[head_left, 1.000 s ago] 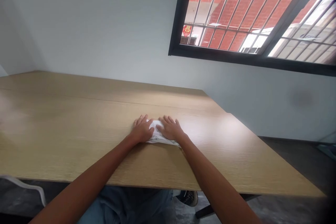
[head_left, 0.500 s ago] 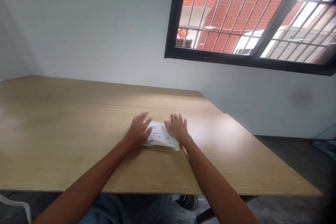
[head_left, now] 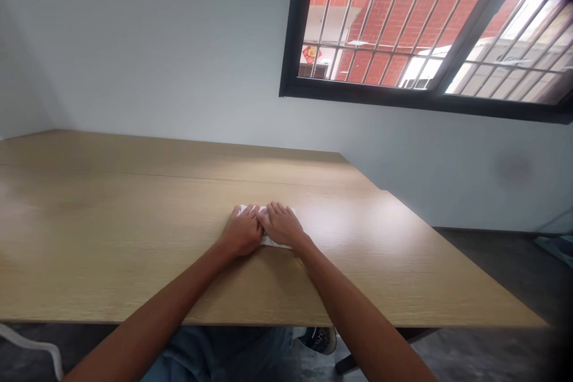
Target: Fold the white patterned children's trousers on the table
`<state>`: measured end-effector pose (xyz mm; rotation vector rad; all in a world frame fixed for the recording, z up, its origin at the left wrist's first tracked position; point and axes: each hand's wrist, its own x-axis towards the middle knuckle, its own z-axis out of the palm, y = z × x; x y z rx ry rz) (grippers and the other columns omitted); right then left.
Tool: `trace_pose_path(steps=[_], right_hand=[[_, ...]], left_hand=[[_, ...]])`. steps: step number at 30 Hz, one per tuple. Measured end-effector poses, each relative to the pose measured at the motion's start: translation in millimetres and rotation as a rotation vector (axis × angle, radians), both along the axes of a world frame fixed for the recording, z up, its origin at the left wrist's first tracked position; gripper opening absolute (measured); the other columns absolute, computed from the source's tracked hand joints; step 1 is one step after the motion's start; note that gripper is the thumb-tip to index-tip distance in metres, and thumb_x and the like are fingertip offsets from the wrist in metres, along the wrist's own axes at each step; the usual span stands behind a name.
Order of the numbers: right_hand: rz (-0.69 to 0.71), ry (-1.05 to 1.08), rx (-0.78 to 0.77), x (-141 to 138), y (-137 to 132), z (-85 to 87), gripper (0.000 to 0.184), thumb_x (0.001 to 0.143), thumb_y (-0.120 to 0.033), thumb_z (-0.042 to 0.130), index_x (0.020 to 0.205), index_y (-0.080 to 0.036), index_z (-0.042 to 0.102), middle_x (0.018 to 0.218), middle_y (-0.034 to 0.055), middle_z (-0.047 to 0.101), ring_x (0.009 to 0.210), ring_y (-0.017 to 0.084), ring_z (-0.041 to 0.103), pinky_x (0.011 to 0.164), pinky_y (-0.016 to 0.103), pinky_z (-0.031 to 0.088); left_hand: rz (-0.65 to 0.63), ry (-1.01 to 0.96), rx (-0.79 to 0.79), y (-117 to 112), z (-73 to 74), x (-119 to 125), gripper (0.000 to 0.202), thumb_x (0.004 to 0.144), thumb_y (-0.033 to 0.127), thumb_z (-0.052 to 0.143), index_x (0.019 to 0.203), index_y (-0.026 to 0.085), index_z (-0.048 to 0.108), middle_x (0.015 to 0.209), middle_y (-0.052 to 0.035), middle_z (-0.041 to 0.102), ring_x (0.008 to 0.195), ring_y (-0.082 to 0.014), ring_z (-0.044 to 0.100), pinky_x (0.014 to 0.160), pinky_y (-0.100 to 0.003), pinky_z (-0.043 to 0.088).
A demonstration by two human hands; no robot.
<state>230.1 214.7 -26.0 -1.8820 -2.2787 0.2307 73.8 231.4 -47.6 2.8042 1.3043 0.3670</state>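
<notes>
Head view: a folded white cloth [head_left: 278, 242] is lying flat on the desk [head_left: 134, 274], roughly midway along the near edge and set back from it, closer to the seam [head_left: 224, 178] that runs across the desk. Most of the cloth is covered, with only a strip along its near side and a corner at its far left left showing. The left hand [head_left: 242, 230] and the right hand [head_left: 281, 224] are placed palm down on top of it, and their fingers are brought together over its middle, touching. Neither grip is closed: both are held flat and open, pressed on the cloth rather than pinching it. Forearms are extended towards it from past the near edge of the desk.

Below that edge, blue denim legs [head_left: 219, 355] and a dark shoe [head_left: 320, 340] are seen, with a white curved rail [head_left: 31, 343] at the lower left. Beyond the far edge stands a pale wall [head_left: 156, 54], and a black-framed window [head_left: 380, 98] with metal bars is set in it, through which a red brick wall [head_left: 380, 12] is seen.
</notes>
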Motion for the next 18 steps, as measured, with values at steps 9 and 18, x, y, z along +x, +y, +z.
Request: trace_pose_path(steps=[9, 18], right_hand=[[-0.198, -0.013, -0.070, 36.7, 10.3, -6.2, 0.076, 0.098, -0.065, 0.028, 0.154, -0.013, 0.029, 0.165, 0.0177, 0.016, 0.151, 0.033, 0.012, 0.117, 0.058, 0.010], [-0.394, 0.019, 0.054, 48.4, 8.7, 12.5, 0.053, 0.094, -0.051, 0.047, 0.118, -0.006, 0.062, 0.134, 0.0253, 0.054, 0.128, 0.037, 0.045, 0.097, 0.045, 0.043]], left_hand=[[0.117, -0.052, -0.205, 27.6, 2.3, -50.0, 0.061, 0.100, 0.056, 0.031, 0.151, 0.024, 0.039, 0.158, -0.0127, 0.033, 0.146, -0.0348, 0.028, 0.115, -0.057, 0.025], [0.091, -0.252, -0.235, 46.1, -2.9, -61.0, 0.060, 0.100, 0.051, 0.032, 0.149, 0.019, 0.041, 0.155, -0.0109, 0.039, 0.144, -0.0293, 0.033, 0.119, -0.050, 0.024]])
